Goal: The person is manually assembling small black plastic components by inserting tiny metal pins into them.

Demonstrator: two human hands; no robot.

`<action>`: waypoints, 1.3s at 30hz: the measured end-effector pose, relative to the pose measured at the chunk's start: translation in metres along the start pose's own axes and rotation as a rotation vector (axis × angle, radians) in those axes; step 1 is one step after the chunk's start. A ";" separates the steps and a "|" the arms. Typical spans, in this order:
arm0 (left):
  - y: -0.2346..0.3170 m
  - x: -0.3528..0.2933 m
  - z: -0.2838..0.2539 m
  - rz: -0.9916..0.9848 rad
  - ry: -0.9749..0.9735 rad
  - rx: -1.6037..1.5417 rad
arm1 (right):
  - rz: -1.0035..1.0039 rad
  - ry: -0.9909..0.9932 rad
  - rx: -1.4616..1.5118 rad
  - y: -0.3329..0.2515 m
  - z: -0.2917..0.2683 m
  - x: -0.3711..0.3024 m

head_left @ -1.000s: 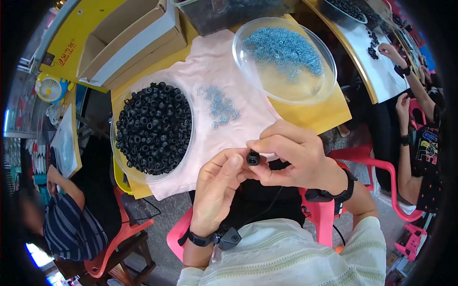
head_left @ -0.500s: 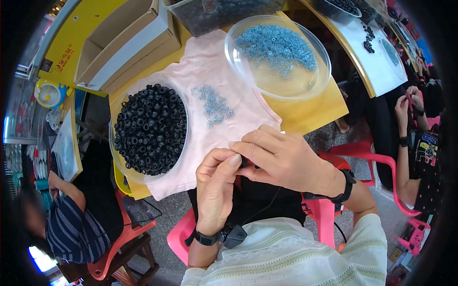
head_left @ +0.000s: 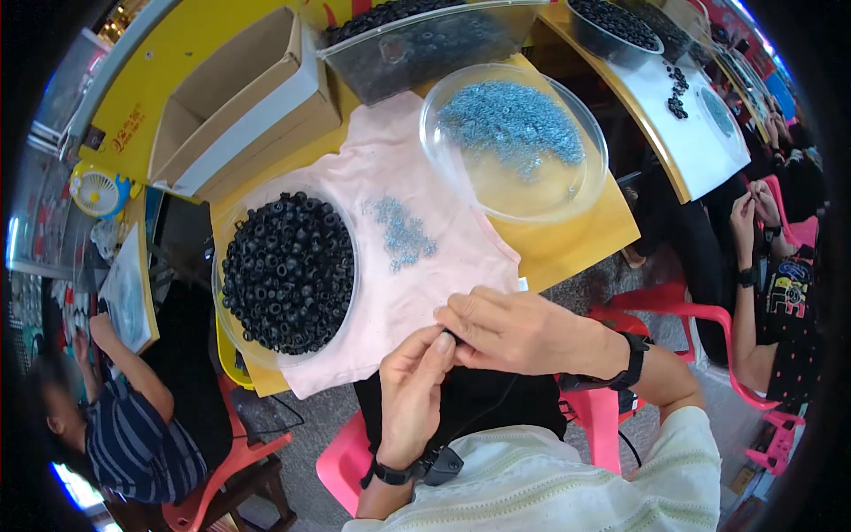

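My left hand (head_left: pixel 413 390) and my right hand (head_left: pixel 519 332) meet at the near edge of a pink cloth (head_left: pixel 390 324). Between the left thumb and fingers sits a small black plastic part (head_left: pixel 456 340), mostly hidden by the fingertips. The right fingers are pinched together against it; whatever they hold there is too small to make out. Left of my hands, a round clear tub is heaped with black ring-like plastic parts (head_left: pixel 288 275). On the cloth lies a loose scatter of tiny blue-grey metal pieces (head_left: pixel 401 235). More of them fill part of a clear round tray (head_left: pixel 585 191) beyond.
A cardboard box (head_left: pixel 239 115) stands at the far left of the yellow table (head_left: pixel 576 239), beside a clear bin (head_left: pixel 434 58) of black parts. A co-worker in stripes (head_left: pixel 142 434) sits at left, another person (head_left: pixel 753 293) at right. Pink chairs (head_left: pixel 705 306) stand nearby.
The table and its contents sit lower in the picture, as the view has shifted. My hands stay joined at the black part, with the right fingers drawn closer together over it.
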State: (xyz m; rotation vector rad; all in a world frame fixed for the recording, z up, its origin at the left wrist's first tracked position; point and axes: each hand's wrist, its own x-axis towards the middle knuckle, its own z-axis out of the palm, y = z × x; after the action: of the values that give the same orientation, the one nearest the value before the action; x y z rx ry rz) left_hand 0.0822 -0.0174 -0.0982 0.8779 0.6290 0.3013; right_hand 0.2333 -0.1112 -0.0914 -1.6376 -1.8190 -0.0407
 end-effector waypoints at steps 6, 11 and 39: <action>-0.003 0.001 0.000 -0.033 -0.061 0.060 | 0.073 -0.057 0.024 -0.008 -0.001 -0.009; 0.006 0.017 -0.015 0.071 -0.123 0.113 | 0.118 -0.027 -0.036 0.004 -0.008 0.019; 0.080 0.085 -0.066 0.738 0.360 1.549 | 0.369 -0.328 0.002 0.032 -0.010 0.076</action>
State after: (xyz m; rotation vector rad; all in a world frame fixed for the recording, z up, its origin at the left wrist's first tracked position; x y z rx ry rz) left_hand 0.1081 0.1141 -0.0997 2.6065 0.8166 0.6504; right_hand 0.2683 -0.0433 -0.0589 -2.0470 -1.7094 0.4148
